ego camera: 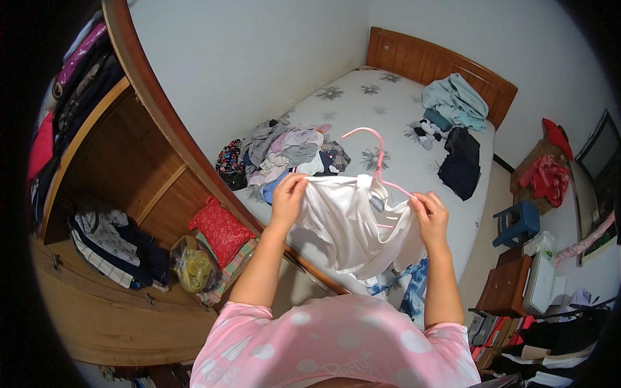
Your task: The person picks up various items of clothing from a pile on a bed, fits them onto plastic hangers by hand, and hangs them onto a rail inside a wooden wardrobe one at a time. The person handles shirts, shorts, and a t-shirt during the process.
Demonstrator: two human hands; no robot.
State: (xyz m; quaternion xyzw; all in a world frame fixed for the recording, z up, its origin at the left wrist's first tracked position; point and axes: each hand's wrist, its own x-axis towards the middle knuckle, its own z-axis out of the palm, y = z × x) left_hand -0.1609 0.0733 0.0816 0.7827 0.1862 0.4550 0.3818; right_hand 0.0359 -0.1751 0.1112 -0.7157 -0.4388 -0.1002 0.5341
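Note:
A white garment (pixel 335 213) hangs stretched between my two hands, over the near edge of the bed. My left hand (pixel 290 191) pinches its upper left edge. A pink clothes hanger (pixel 381 162) sits partly inside the garment, its hook pointing up and left. At the right end of the hanger, my right hand (pixel 429 211) grips the hanger arm, with the garment's strap beside the fingers. The lower part of the hanger is mostly hidden by the cloth. Behind the garment lies a heap of mixed clothes (pixel 286 148) on the mattress.
An open wooden wardrobe (pixel 160 145) with clothes and a red cushion (pixel 223 233) stands at left. On the mattress (pixel 349 106) lie dark folded clothes (pixel 461 165), light green cloth (pixel 453 99) and blue-white fabric (pixel 415 291). A blue stool (pixel 519 223) stands on the right.

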